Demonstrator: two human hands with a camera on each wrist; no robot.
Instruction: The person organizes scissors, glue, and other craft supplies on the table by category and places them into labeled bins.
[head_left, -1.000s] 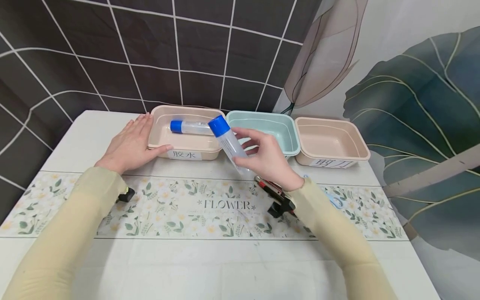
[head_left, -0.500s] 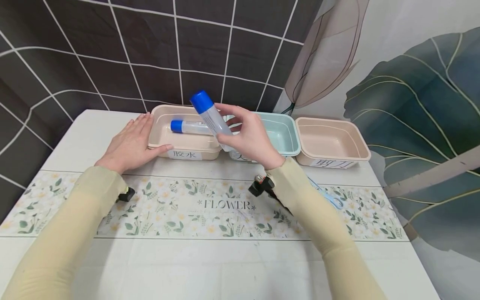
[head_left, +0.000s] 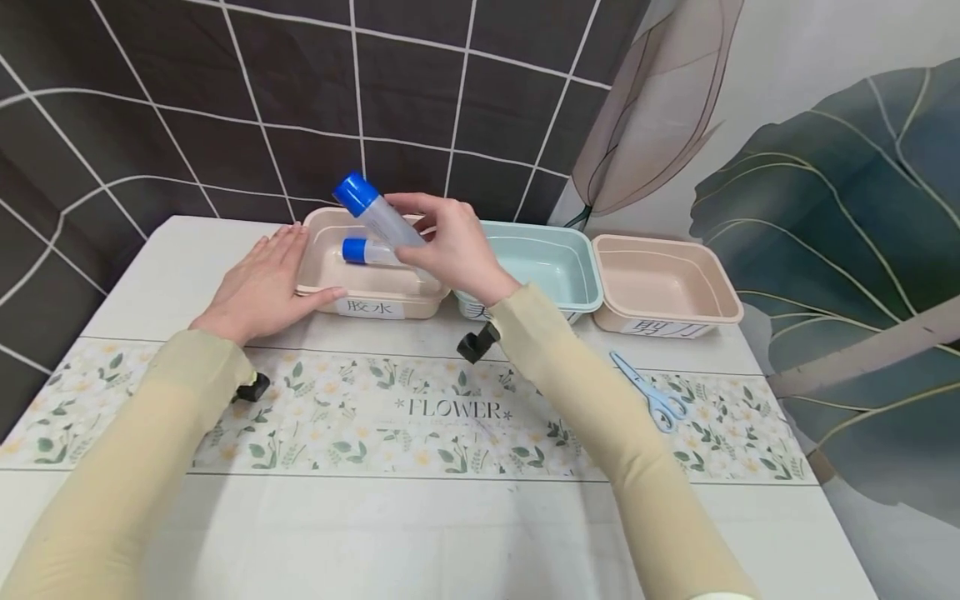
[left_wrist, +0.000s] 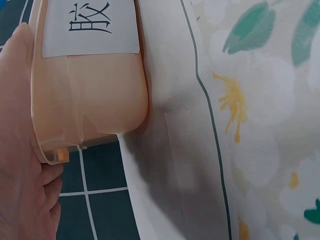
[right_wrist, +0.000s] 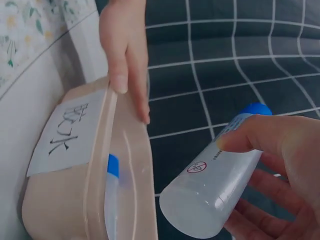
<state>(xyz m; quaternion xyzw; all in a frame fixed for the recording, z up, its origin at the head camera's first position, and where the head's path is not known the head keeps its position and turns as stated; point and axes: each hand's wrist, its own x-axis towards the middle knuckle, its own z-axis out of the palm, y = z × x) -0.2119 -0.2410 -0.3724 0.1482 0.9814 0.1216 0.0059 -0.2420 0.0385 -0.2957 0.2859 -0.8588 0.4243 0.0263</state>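
My right hand (head_left: 457, 250) grips a translucent glue bottle (head_left: 386, 221) with a blue cap. The bottle tilts, cap up and to the left, above the left pink box (head_left: 423, 307), which bears a paper label. In the right wrist view, thumb and fingers lie on opposite sides of the held bottle (right_wrist: 212, 180). A second blue-capped glue bottle (head_left: 363, 252) lies inside that box, partly hidden by the held one. My left hand (head_left: 258, 287) rests on the box's left end, fingers extended along it and thumb on the front rim.
A teal box (head_left: 551, 271) stands in the middle, partly behind the right hand, and another labelled pink box (head_left: 660, 279) stands at the right. Light blue scissors (head_left: 652, 392) lie on the flowered strip (head_left: 337, 417) right of the right forearm. A dark tiled backdrop (head_left: 300, 83) rises behind.
My right hand has carried the glue bottle left and upward, from near the teal box to over the left pink box. The forearm has uncovered the scissors. The left hand has stayed put.
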